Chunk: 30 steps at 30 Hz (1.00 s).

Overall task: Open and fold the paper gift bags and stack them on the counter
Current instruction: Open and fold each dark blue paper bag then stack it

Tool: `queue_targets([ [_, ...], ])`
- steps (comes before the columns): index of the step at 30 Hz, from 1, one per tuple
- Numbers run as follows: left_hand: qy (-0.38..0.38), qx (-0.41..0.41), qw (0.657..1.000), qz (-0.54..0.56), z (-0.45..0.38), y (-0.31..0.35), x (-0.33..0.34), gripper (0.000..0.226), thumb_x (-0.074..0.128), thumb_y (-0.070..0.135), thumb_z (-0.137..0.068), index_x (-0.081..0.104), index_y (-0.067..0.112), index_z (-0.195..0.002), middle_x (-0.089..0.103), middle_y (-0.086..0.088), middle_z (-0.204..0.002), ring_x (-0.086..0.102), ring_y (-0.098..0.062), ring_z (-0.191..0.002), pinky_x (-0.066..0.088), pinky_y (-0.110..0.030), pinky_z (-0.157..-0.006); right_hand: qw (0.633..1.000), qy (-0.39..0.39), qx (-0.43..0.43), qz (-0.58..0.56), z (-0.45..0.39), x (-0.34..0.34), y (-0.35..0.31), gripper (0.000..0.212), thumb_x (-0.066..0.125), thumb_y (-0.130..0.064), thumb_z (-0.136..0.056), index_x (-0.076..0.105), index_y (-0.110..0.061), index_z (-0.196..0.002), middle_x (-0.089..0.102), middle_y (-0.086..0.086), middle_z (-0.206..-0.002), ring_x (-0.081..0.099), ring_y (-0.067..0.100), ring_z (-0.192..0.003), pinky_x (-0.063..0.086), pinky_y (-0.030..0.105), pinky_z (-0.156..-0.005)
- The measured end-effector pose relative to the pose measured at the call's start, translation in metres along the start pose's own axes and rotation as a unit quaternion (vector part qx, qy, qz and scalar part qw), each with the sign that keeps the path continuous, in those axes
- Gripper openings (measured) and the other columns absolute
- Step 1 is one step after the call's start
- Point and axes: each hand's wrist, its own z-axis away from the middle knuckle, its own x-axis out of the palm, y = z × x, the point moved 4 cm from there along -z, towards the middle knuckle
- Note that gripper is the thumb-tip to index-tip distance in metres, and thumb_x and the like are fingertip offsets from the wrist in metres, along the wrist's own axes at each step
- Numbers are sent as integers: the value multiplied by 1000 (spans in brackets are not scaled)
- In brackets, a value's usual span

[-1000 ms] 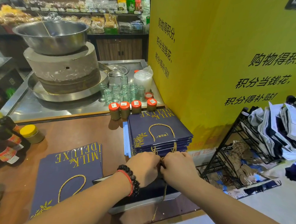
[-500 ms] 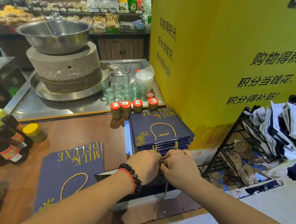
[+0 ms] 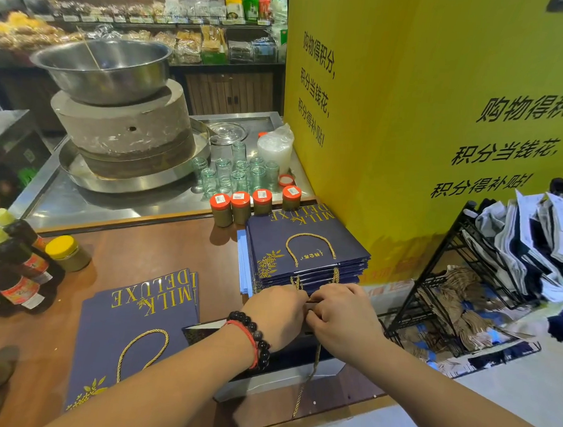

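A navy paper gift bag (image 3: 285, 357) with gold cord handles stands partly opened at the counter's front edge. My left hand (image 3: 273, 312) and my right hand (image 3: 341, 319) meet at its top rim, fingers curled and pinching the edge; the fingertips are hidden. Behind them sits a thick stack of flat navy bags (image 3: 304, 250) printed MILK DELUXE. A smaller pile of flat bags (image 3: 130, 329) lies on the brown counter (image 3: 147, 252) to the left.
Four orange-lidded jars (image 3: 254, 205) and several empty glass jars (image 3: 236, 171) stand behind the stack. Dark bottles (image 3: 7, 264) and a yellow-lidded jar (image 3: 67, 252) line the left. A stone mill with a steel bowl (image 3: 109, 106) sits behind, a yellow wall (image 3: 409, 122) and wire rack (image 3: 459, 281) on the right.
Both hands stay together at the bag's top rim with barely any shift. The view has moved slightly.
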Motion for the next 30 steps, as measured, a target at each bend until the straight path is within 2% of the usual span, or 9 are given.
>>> queue_targets([
  [5, 16, 6, 1000, 5, 1, 0, 0, 24, 45, 26, -98, 54, 13, -115, 55, -8, -114, 54, -28, -108, 45, -39, -85, 1000, -4, -14, -9, 1, 2, 1, 46, 36, -42, -87, 78, -25, -93, 64, -17, -117, 50, 7, -115, 27, 33, -103],
  [9, 21, 9, 1000, 2, 0, 0, 1, 22, 46, 26, -97, 55, 12, -113, 55, -8, -111, 55, -28, -107, 45, -39, -85, 1000, 11, -15, -14, 0, 4, 3, 34, 48, -38, -88, 79, -23, -93, 65, -12, -124, 51, 12, -119, 33, 38, -103],
  [12, 30, 0, 1000, 7, -2, -4, 1, 21, 46, 23, -97, 55, 12, -112, 55, -7, -109, 56, -26, -105, 44, -36, -81, 998, 58, -16, -24, 1, 4, 2, 37, 46, -36, -82, 79, -21, -74, 69, -8, -118, 57, 17, -116, 41, 42, -97],
  [15, 56, -15, 998, 11, -5, -14, -3, 20, 42, 17, -96, 57, 13, -109, 57, -5, -107, 58, -25, -100, 47, -34, -79, 994, 90, -30, -51, 5, 1, -2, 41, 41, -35, -76, 71, -19, -52, 72, -6, -112, 63, 17, -105, 43, 38, -88],
  [18, 58, 8, 998, -4, -7, -10, -2, 18, 44, 18, -95, 57, 13, -107, 58, -5, -103, 59, -25, -96, 44, -32, -73, 995, 87, -28, -41, 6, 0, -1, 43, 41, -39, -77, 73, -21, -56, 71, -8, -112, 64, 14, -99, 43, 38, -86],
  [22, 72, 11, 997, -5, -9, -11, -1, 12, 45, 18, -96, 56, 15, -101, 57, -4, -99, 58, -23, -96, 41, -31, -71, 990, 131, -35, -45, 11, -3, 1, 37, 47, -37, -78, 71, -22, -54, 73, -5, -103, 66, 15, -92, 47, 40, -83],
  [25, 94, 13, 996, -3, -8, -17, -3, 14, 41, 24, -99, 51, 18, -93, 56, -2, -98, 57, -23, -94, 40, -32, -69, 984, 162, -53, -58, 16, -3, 4, 32, 52, -33, -78, 68, -21, -52, 72, -2, -103, 66, 17, -93, 46, 38, -85],
  [30, 99, 10, 995, 1, -3, -21, -4, 15, 35, 24, -99, 49, 21, -96, 58, 0, -101, 56, -22, -94, 38, -32, -67, 965, 228, -72, -108, 23, -4, 10, 29, 57, -27, -81, 68, -17, -56, 71, 0, -107, 62, 15, -99, 44, 32, -86],
])
